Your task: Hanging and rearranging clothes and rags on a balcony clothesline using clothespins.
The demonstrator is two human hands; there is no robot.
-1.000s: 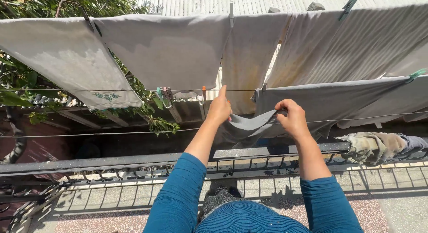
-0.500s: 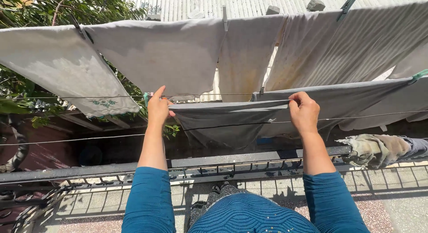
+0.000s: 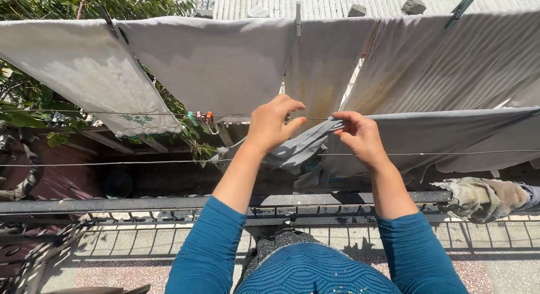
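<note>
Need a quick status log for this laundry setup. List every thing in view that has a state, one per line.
Left hand: raised to the line, fingers curled.
Right hand: pinching the grey cloth.
Grey cloth: bunched between the hands, partly hanging.
White sheets: pegged, hanging spread.
Spare pegs: clipped on the wire.
Rag: draped over the railing.

Matt grey cloth (image 3: 306, 148), thin wire line (image 3: 112, 113), dull metal railing (image 3: 112, 205), ribbed knit sleeves (image 3: 211, 254)

Home balcony — laundry (image 3: 214, 63) on clotheslines (image 3: 112, 163), iron railing (image 3: 112, 205), tree (image 3: 34, 103) beyond.
</note>
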